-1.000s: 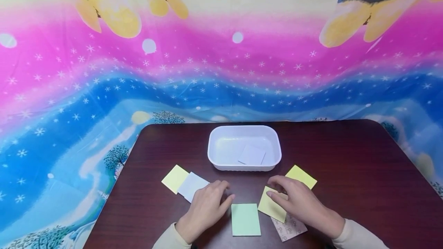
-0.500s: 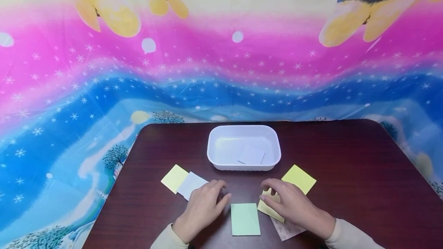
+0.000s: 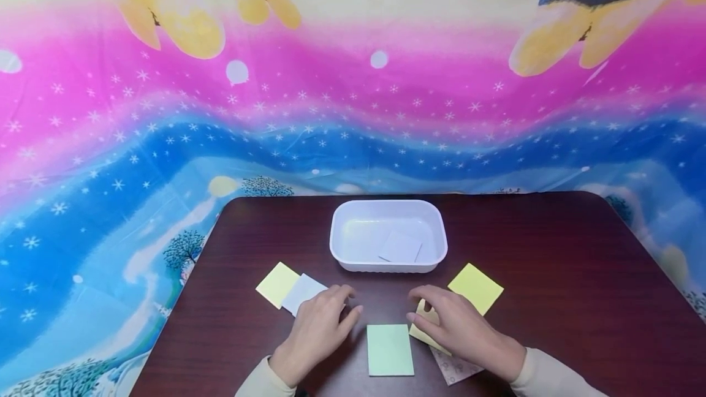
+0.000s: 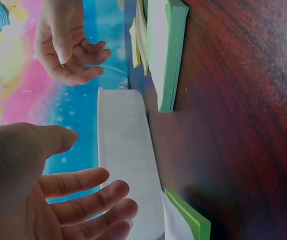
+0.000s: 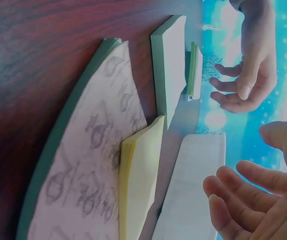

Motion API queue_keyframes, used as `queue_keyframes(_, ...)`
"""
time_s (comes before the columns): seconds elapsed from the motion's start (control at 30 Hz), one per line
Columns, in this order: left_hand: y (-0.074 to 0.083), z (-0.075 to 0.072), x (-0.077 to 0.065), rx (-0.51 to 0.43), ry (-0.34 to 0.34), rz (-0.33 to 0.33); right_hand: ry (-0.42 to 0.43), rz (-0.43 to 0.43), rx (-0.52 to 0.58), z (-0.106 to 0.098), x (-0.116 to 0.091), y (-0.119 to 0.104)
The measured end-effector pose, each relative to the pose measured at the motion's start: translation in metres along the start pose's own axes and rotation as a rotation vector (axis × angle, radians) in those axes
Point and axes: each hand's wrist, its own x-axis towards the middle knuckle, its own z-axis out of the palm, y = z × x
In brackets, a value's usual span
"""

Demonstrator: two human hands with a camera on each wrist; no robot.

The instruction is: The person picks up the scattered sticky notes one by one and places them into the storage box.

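Note:
My left hand (image 3: 320, 323) hovers with loosely bent fingers beside a white sticky-note pad (image 3: 300, 294), partly covering it in the head view. That pad overlaps a pale yellow pad (image 3: 277, 285). My right hand (image 3: 466, 323), also holding nothing, hangs over a light yellow pad (image 3: 422, 332) and hides much of it. This light yellow pad lies on a patterned pinkish pad (image 5: 88, 165), and a bright yellow pad (image 3: 478, 288) is just behind the hand. Between both hands lies a mint green pad (image 3: 390, 351). Both wrist views show gaps between thumbs and fingers.
A white plastic tray (image 3: 353, 264) stands beyond the hands, with a white square (image 3: 401, 247) lying inside. Everything is on a dark reddish-brown table (image 3: 529, 244). A colourful printed cloth (image 3: 331, 97) hangs behind the table's far edge.
My right hand has drifted left, covering more of the light yellow pad. The left hand has shifted slightly left. The pads and tray stay where they were.

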Motion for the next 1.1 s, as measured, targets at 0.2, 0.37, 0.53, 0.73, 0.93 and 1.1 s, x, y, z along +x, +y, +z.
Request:
queue_keyframes(0.2, -0.003, 0.0, -0.003, 0.0, -0.021, -0.023, -0.013, -0.02, -0.011, 0.003, 0.003, -0.003)
queue_keyframes(0.37, -0.007, -0.002, -0.005, 0.0, -0.023, -0.041, -0.008, -0.04, -0.018, 0.006, 0.004, -0.005)
queue_keyframes(0.53, -0.01, -0.003, -0.007, 0.006, -0.017, -0.046, -0.011, -0.046, -0.013, 0.007, 0.006, -0.006)
queue_keyframes(0.73, -0.014, -0.004, -0.006, 0.011, 0.002, -0.047, -0.048, -0.037, 0.0, 0.009, 0.01, -0.006)
queue_keyframes(0.93, -0.017, -0.005, -0.008, 0.018, 0.021, -0.057, -0.088, -0.015, 0.012, 0.01, 0.014, -0.006)
queue_keyframes(1.1, -0.021, -0.006, -0.009, 0.028, 0.032, -0.075, -0.114, -0.001, 0.028, 0.011, 0.016, -0.006)
